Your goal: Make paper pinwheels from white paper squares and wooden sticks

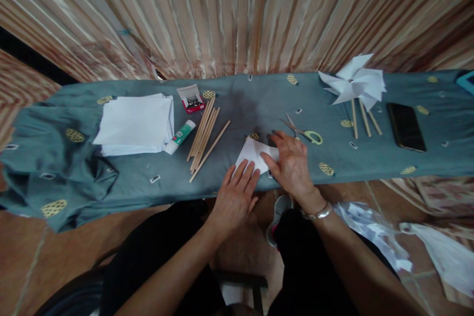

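A small folded piece of white paper (252, 152) lies near the front edge of the cloth-covered table (266, 103). My left hand (237, 192) rests flat on its lower left part, fingers stretched out. On its right side, my right hand (291, 165) touches the paper with fingers apart; the palm covers that corner. Just beyond the right hand is a pair of scissors (309, 136) with light green handles, its blades apart. To the left lie several wooden sticks (204, 133), one set off from the others.
Further left are a glue stick (180, 137), a small red box of metal pieces (191, 101) and a stack of white paper (135, 123). At the right sit paper pinwheels (353, 81) on sticks and a black phone (406, 127). A bag of paper scraps (374, 232) is below.
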The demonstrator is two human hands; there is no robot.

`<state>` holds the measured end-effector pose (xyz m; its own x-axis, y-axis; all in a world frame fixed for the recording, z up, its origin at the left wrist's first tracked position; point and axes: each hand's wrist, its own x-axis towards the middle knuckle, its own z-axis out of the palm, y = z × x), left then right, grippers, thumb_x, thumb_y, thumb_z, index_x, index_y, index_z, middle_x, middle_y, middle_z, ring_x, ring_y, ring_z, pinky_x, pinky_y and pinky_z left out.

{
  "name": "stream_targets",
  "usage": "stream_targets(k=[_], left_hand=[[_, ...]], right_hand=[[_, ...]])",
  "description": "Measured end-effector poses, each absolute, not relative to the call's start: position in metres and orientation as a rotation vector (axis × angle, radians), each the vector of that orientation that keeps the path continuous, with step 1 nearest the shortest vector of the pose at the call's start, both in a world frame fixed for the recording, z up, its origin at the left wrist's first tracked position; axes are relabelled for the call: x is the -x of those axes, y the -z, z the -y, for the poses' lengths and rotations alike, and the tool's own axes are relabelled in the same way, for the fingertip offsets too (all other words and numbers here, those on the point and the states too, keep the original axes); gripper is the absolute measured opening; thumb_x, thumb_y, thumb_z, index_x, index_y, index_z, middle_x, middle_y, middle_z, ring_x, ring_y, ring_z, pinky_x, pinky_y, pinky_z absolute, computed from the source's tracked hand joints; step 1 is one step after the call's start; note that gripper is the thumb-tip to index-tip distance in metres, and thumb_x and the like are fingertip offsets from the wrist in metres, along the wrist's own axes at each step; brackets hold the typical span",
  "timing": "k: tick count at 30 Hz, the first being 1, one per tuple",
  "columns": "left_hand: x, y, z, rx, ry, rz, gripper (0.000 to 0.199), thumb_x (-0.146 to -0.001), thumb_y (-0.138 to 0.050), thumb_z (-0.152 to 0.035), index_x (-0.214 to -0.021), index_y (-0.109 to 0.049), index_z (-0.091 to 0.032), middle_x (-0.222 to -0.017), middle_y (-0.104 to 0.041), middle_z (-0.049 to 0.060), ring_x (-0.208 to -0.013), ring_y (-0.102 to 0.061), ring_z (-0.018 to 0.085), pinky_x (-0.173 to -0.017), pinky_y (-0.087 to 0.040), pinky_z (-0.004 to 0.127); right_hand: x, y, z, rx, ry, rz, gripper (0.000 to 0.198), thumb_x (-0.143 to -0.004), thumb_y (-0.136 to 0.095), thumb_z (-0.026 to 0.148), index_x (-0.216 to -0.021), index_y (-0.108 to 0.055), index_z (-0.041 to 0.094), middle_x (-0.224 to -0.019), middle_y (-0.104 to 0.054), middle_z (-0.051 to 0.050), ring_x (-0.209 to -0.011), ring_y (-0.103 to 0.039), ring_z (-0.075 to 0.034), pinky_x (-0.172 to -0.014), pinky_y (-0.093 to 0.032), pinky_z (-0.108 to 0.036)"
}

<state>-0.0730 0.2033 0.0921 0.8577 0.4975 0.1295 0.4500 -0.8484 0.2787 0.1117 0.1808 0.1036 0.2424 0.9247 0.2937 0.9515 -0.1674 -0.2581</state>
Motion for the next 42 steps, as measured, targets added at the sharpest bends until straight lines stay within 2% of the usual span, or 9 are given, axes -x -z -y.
stream_targets(k=[2,6,12,22,28,33,42], left_hand=[[0.072,-0.093,-0.203,-2.792,-0.282,-0.734,0.056,-0.088,-0.056,-0.029,-0.139,-0.042,-0.010,-0.150,-0.041,0.016,-0.142,-0.031,0.031,-0.115,-0.029,0.051],[0.072,-0.093,-0.203,-2.783,-0.262,-0.738,0.058,-0.087,-0.057,-0.028,-0.140,-0.041,-0.010,-0.150,-0.041,0.016,-0.142,-0.030,0.031,-0.116,-0.027,0.050],[0.073,-0.093,-0.203,-2.764,-0.276,-0.748,0.059,-0.087,-0.057,-0.025,-0.141,-0.040,-0.011,-0.149,-0.042,0.015,-0.143,-0.031,0.028,-0.116,-0.027,0.049],[0.087,-0.089,-0.200,-2.772,-0.324,-0.776,0.055,-0.088,-0.053,-0.021,-0.140,-0.040,-0.012,-0.151,-0.039,0.014,-0.143,-0.031,0.026,-0.116,-0.027,0.049],[0.119,-0.086,-0.197,-2.819,-0.254,-0.879,0.059,-0.089,-0.050,-0.020,-0.145,-0.034,-0.011,-0.154,-0.034,0.012,-0.144,-0.028,0.025,-0.117,-0.024,0.048],[0.133,-0.088,-0.194,-2.845,-0.208,-0.919,0.058,-0.090,-0.047,-0.020,-0.146,-0.034,-0.011,-0.154,-0.033,0.012,-0.144,-0.028,0.026,-0.116,-0.024,0.049],[0.142,-0.091,-0.189,-2.834,-0.172,-0.961,0.056,-0.090,-0.046,-0.019,-0.145,-0.035,-0.011,-0.154,-0.033,0.012,-0.143,-0.029,0.027,-0.115,-0.024,0.052]], right_hand=[[-0.104,-0.101,-0.175,2.111,0.144,1.745,0.054,-0.092,-0.046,0.044,-0.135,-0.048,0.013,-0.142,-0.048,-0.018,-0.131,-0.042,-0.032,-0.107,-0.030,-0.049],[-0.092,-0.096,-0.166,2.129,0.176,1.754,0.055,-0.094,-0.042,0.041,-0.141,-0.040,0.012,-0.149,-0.039,-0.019,-0.142,-0.028,-0.029,-0.112,-0.022,-0.050],[-0.092,-0.085,-0.163,2.185,0.166,1.687,0.055,-0.095,-0.038,0.039,-0.142,-0.037,0.011,-0.152,-0.034,-0.021,-0.145,-0.022,-0.029,-0.113,-0.020,-0.050],[-0.137,-0.078,-0.153,2.331,0.288,1.503,0.059,-0.094,-0.043,0.043,-0.141,-0.039,0.007,-0.149,-0.034,-0.027,-0.142,-0.026,-0.034,-0.110,-0.024,-0.054],[-0.153,-0.066,-0.149,2.278,0.312,1.435,0.055,-0.095,-0.038,0.040,-0.141,-0.037,0.012,-0.148,-0.036,-0.025,-0.141,-0.029,-0.035,-0.106,-0.030,-0.056],[-0.162,-0.058,-0.149,2.112,0.229,1.472,0.053,-0.094,-0.039,0.035,-0.142,-0.034,0.012,-0.150,-0.031,-0.022,-0.142,-0.025,-0.033,-0.110,-0.029,-0.057],[-0.168,-0.056,-0.150,2.083,0.171,1.421,0.047,-0.093,-0.038,0.026,-0.136,-0.044,0.008,-0.148,-0.035,-0.022,-0.142,-0.028,-0.031,-0.114,-0.029,-0.053]])
